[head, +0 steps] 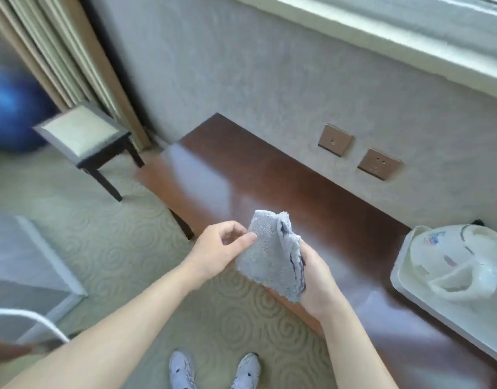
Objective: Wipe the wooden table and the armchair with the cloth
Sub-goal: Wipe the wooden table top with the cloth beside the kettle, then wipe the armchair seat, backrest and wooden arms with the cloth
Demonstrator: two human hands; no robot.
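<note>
From the head view I judge I'm readying the cloth (pixel 272 256) before wiping; next I need to lower it flat onto the wooden tabletop (pixel 269 181) beneath. My left hand (pixel 222 248) pinches its edge in a closed grip, and my right hand (pixel 317 279) curls around its other side.
</note>
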